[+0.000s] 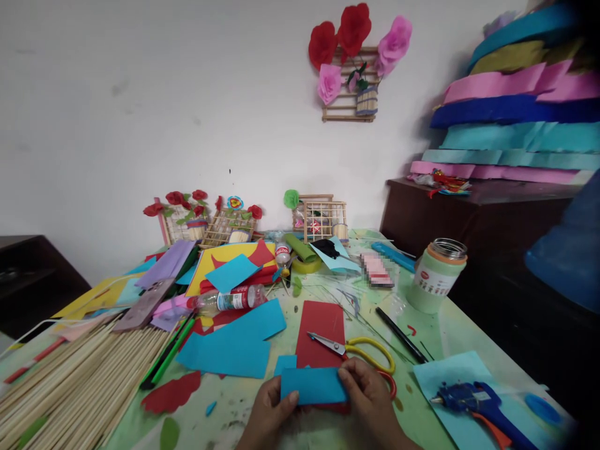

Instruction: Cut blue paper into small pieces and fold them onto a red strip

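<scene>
A rectangular piece of blue paper [313, 386] is held level between my two hands, low in the middle of the view. My left hand [270, 409] pinches its left end, thumb on top. At the right end, my right hand [368, 400] grips the upper corner between thumb and fingers. Just beyond lie a red paper rectangle [320, 322] and a pair of scissors [349, 347] with yellow and orange handles, blades pointing left. My right hand partly covers the scissors' lower handle. A larger cut sheet of blue paper [229, 347] rests to the left.
Bamboo sticks [89, 381] and a green cutter [173, 353] lie at left. A plastic bottle [229, 300] is on its side. To the right are a black pen [400, 335], a green jar [435, 275] and a blue glue gun [473, 400]. Paper-flower frames [323, 219] lean on the wall.
</scene>
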Demonstrator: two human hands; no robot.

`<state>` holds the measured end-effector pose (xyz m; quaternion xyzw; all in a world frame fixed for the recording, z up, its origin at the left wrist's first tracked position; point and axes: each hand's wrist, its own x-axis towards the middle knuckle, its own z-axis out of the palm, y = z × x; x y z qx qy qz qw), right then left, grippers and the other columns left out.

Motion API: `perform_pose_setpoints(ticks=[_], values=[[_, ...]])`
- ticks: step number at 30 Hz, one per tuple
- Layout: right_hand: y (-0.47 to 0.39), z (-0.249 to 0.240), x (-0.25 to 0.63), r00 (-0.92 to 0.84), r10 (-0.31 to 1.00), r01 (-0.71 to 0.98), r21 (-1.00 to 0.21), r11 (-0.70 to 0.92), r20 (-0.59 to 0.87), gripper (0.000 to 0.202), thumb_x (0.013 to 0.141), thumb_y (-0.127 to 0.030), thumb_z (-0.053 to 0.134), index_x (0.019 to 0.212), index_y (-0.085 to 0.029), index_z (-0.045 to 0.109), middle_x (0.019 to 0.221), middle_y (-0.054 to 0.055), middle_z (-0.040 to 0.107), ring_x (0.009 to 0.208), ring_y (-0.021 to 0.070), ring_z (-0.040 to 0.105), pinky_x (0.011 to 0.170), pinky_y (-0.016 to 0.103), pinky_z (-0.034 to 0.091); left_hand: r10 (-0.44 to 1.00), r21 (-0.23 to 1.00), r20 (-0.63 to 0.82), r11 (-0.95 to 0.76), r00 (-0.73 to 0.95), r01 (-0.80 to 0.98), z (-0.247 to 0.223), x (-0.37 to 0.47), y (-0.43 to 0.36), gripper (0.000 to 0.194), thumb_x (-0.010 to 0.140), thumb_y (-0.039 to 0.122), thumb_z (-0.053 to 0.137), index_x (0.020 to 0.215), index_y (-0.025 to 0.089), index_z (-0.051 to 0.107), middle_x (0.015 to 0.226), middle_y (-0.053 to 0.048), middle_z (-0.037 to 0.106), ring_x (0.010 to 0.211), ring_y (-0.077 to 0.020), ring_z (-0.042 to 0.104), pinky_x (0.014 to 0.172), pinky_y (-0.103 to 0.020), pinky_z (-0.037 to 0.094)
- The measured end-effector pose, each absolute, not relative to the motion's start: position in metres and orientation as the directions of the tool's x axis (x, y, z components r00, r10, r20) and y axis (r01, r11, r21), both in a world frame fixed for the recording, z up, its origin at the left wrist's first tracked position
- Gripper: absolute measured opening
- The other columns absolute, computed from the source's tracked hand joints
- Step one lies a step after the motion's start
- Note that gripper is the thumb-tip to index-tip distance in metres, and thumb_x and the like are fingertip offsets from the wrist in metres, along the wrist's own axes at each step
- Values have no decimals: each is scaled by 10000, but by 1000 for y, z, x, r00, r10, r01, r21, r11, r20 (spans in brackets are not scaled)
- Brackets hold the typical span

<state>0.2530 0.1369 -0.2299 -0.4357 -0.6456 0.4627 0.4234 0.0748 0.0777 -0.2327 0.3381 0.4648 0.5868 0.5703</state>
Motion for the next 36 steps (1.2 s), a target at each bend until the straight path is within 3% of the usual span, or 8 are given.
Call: perform_pose_setpoints(ticks=[4,8,15,18,21,26,30,36], values=[[134,-224,255,-311,933,243,-935,259,178,374,838,-517,468,705,-179,559,608,-7,507,561,144,474,506,237,351,937,953,-244,184,-251,-241,-241,76,73,541,484,539,793,811,137,636,644,-64,668,611,-207,594,586,-303,459],[135,-220,256,-321,927,245,-929,278,193,368,842,-506,461,706,-181,565,618,0,527,577,148,490,519,240,368,943,966,-231,194,-238,-172,-240,76,75,446,544,541,759,661,132,627,578,-53,650,571,-177,569,561,-269,430],[141,-229,255,-372,918,213,-950,229,138,349,829,-497,475,669,-189,508,598,-19,457,560,132,447,509,229,346,920,928,-259,154,-294,-338,-231,78,78,405,527,486,790,610,133,610,494,-14,614,500,-133,527,513,-224,385],[138,-232,256,-412,901,155,-964,215,134,276,819,-459,497,842,-187,538,629,-23,464,574,139,469,523,234,371,908,893,-292,146,-300,-427,-228,78,79,375,525,434,811,610,132,607,479,1,597,489,-113,514,503,-207,380],[134,-232,258,-486,859,171,-946,276,162,347,804,-365,527,1103,-191,505,685,-16,498,638,157,502,596,262,400,908,826,-320,128,-270,-548,-222,78,80,339,515,360,834,619,136,603,500,17,590,484,-98,505,507,-206,400],[128,-234,253,-489,857,165,-948,273,162,451,794,-315,525,1224,-196,453,640,-39,463,594,147,481,575,259,372,919,735,-306,61,-250,-675,-214,77,80,309,531,310,838,687,142,630,595,13,623,533,-100,530,551,-220,440],[126,-234,247,-466,879,91,-983,159,99,463,778,-360,539,1196,-175,466,595,-54,426,539,135,451,527,246,351,928,804,-289,101,-236,-586,-222,77,80,316,533,347,833,605,131,614,535,0,611,519,-109,529,547,-223,430],[125,-233,245,-489,866,116,-977,177,99,407,795,-350,524,1161,-177,493,638,-29,459,592,151,484,556,259,381,941,876,-283,174,-185,-450,-226,77,77,341,549,410,811,596,128,624,534,-22,632,532,-123,543,550,-220,414]])
